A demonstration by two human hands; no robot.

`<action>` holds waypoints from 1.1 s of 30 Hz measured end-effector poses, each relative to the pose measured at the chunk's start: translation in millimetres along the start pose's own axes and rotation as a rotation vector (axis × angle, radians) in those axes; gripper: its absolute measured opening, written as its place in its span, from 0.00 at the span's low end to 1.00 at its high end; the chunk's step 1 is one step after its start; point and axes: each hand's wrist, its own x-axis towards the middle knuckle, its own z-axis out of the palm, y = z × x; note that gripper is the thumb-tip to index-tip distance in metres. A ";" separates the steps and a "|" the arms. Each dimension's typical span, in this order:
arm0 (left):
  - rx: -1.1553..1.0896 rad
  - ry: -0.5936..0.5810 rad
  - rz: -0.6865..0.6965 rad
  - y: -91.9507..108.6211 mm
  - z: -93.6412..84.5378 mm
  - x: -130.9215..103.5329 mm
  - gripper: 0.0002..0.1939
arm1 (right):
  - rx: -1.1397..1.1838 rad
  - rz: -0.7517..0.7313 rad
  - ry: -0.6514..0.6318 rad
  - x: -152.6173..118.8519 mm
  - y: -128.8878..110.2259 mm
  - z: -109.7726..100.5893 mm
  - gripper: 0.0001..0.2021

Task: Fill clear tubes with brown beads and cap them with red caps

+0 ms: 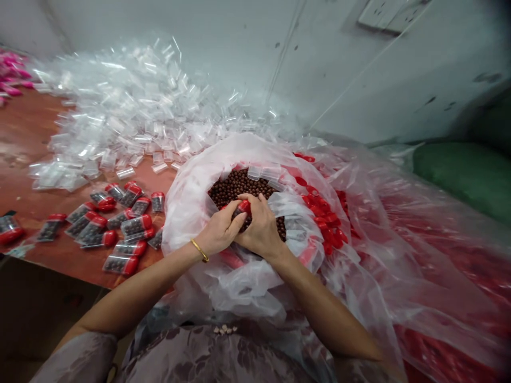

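Over a bag of small brown beads [239, 183], my left hand [219, 230] and my right hand [261, 227] meet around one small clear container with a red cap [244, 206]. Both hands are closed on it, thumbs close to the cap. Fingers cover most of its body, so how full it is stays hidden. The white plastic bag [186, 186] is rolled open around the beads. A few empty clear tubes [263, 172] lie on the beads at the far side. Loose red caps [325, 218] sit in the plastic just right of my right hand.
Several bead-filled, red-capped containers [136, 224] lie on the reddish table [24, 133] to the left. Behind them spreads a big heap of clear empty tubes [131, 106]. Pink pieces [14, 74] sit far left. Plastic sheeting over red items [431, 229] fills the right.
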 end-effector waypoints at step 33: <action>-0.081 0.056 -0.077 -1.8 5.6 2.2 0.13 | -0.059 -0.093 0.013 -3.9 10.6 0.5 0.26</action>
